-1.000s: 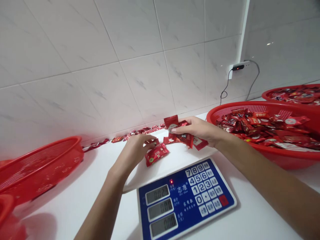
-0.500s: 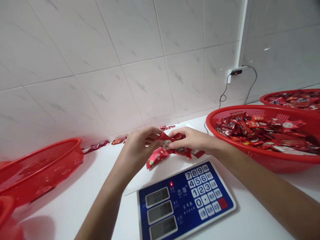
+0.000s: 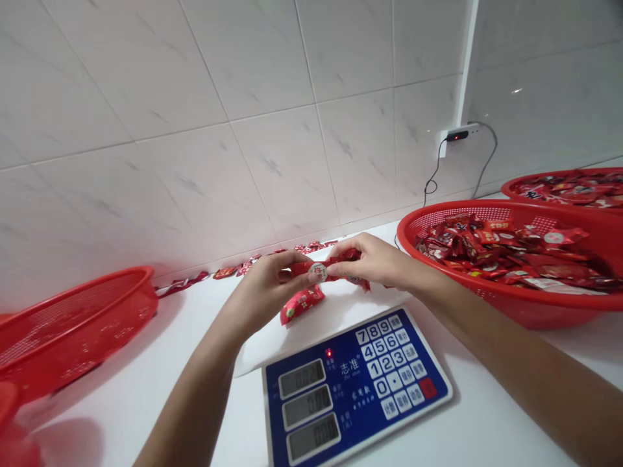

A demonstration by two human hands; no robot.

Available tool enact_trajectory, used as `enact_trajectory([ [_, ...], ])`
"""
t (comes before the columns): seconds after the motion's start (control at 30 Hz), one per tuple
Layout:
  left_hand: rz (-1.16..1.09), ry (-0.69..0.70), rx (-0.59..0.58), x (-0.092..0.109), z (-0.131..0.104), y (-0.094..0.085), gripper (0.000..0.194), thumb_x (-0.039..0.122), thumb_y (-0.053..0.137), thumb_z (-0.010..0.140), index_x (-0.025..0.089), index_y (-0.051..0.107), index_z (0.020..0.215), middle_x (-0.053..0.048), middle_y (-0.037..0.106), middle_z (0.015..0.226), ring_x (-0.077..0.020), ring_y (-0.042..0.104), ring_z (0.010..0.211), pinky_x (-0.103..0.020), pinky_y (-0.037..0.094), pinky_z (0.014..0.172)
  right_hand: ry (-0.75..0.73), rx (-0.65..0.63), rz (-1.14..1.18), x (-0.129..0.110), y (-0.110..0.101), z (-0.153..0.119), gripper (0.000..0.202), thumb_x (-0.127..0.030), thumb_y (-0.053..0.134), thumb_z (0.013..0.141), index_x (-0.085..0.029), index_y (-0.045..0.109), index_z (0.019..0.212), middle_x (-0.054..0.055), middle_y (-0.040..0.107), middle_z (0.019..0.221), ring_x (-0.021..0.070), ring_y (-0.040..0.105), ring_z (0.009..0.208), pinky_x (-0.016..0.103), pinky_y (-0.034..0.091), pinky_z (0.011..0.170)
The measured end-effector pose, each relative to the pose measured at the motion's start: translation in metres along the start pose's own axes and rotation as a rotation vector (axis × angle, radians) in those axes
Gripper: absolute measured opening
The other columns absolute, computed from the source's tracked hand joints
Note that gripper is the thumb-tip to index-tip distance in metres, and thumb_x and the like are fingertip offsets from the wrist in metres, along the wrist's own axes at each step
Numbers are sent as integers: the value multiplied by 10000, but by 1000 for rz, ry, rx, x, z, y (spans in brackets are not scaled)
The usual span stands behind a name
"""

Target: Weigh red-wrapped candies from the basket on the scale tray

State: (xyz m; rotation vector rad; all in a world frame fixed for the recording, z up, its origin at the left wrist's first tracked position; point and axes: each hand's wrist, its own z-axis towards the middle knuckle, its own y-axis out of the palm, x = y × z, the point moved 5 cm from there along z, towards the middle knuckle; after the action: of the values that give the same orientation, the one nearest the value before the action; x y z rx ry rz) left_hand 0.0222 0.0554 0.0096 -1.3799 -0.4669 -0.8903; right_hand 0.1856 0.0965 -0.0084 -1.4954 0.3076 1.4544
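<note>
Above the white pan (image 3: 263, 350) of a digital scale (image 3: 350, 383), both hands are close together. Between my left hand's (image 3: 272, 285) thumb and fingers is one end of a red snack packet (image 3: 318, 271) with a pale round label. My right hand (image 3: 374, 263) pinches red-wrapped packets (image 3: 357, 280) at the other side, its fingertips meeting that labelled packet; how many it holds is partly hidden. Below my left hand another red packet (image 3: 302, 305) with a flower print lies on the pan. The scale's top display shows a small weight reading.
On the right stands a red perforated basket (image 3: 487, 292) full of red packets, with a second filled basket (image 3: 511, 185) behind. Another red basket (image 3: 141, 305) is at the left. Loose packets (image 3: 226, 272) line the tiled wall. A cable (image 3: 428, 185) hangs from a socket.
The labelled packet has shifted slightly left and up, stretched between both hands and apart from the packet on the pan. My right hand has risen a little. The view has tilted slightly.
</note>
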Motion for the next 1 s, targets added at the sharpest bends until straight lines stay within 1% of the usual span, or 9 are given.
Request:
enact_trajectory([
  [0.17, 33, 6, 40, 2, 1, -1, 285, 463, 742, 750, 189, 681, 803, -64, 759, 824, -259, 718, 816, -355, 512, 702, -1, -30, 25, 1, 2, 1, 189, -337, 657, 860, -154, 695, 886, -42, 499, 572, 72, 466, 464, 199, 323, 423],
  [0.33, -50, 67, 89, 1, 2, -6, 250, 420, 740, 772, 192, 688, 859, -66, 764, 863, -255, 721, 855, -364, 545, 746, -8, 7, 101, 11, -3, 6, 293, -435, 670, 866, -161, 726, 953, -14, 569, 619, 89, 499, 498, 211, 353, 450],
  [0.47, 136, 326, 440, 20, -9, -16, 42, 258, 655, 851, 217, 660, 840, -39, 737, 950, -205, 690, 915, -346, 537, 840, 81, -14, 299, 10, -4, 4, 406, -532, 765, 767, -144, 751, 885, 57, 686, 781, 100, 556, 589, 214, 405, 491],
  [0.53, 323, 479, 521, 33, -15, -14, 102, 170, 588, 872, 227, 665, 836, -31, 701, 938, -186, 661, 912, -326, 525, 830, 111, -61, 442, 7, -2, 2, 420, -553, 770, 755, -138, 734, 806, 70, 699, 792, 102, 574, 603, 215, 423, 508],
  [0.63, 436, 562, 419, 38, -15, -8, 211, 141, 519, 888, 240, 706, 890, -54, 670, 1016, -201, 635, 987, -341, 515, 863, 88, -27, 487, 3, -3, 2, 376, -498, 814, 725, -146, 682, 714, 18, 641, 664, 79, 539, 552, 198, 383, 477],
  [0.73, 191, 395, 350, 23, -6, -14, 243, 199, 481, 915, 249, 697, 1014, -65, 675, 1107, -225, 633, 1075, -380, 515, 929, 51, 18, 402, 6, -7, 3, 337, -461, 827, 719, -162, 672, 722, -27, 572, 596, 69, 489, 509, 197, 353, 450],
  [0.83, -92, 159, 304, 3, 0, -17, 268, 391, 502, 943, 215, 666, 1060, -76, 718, 1035, -233, 675, 983, -387, 550, 873, 33, 12, 274, 11, -9, 4, 337, -499, 767, 776, -171, 694, 799, -26, 564, 608, 78, 483, 502, 209, 357, 449],
  [0.93, -33, 61, 104, 0, 2, -3, 357, 516, 627, 854, 178, 674, 958, -89, 730, 917, -245, 687, 873, -373, 559, 771, 0, -14, 126, 11, -6, 4, 321, -486, 704, 831, -169, 672, 790, -30, 528, 589, 82, 477, 482, 215, 336, 430],
  [1.0, 75, 59, 82, 2, 2, 3, 318, 493, 652, 826, 177, 660, 860, -73, 713, 810, -241, 679, 797, -354, 543, 698, -5, -17, 52, 9, -2, 3, 286, -439, 672, 856, -165, 665, 778, -34, 498, 573, 80, 468, 470, 212, 298, 401],
])
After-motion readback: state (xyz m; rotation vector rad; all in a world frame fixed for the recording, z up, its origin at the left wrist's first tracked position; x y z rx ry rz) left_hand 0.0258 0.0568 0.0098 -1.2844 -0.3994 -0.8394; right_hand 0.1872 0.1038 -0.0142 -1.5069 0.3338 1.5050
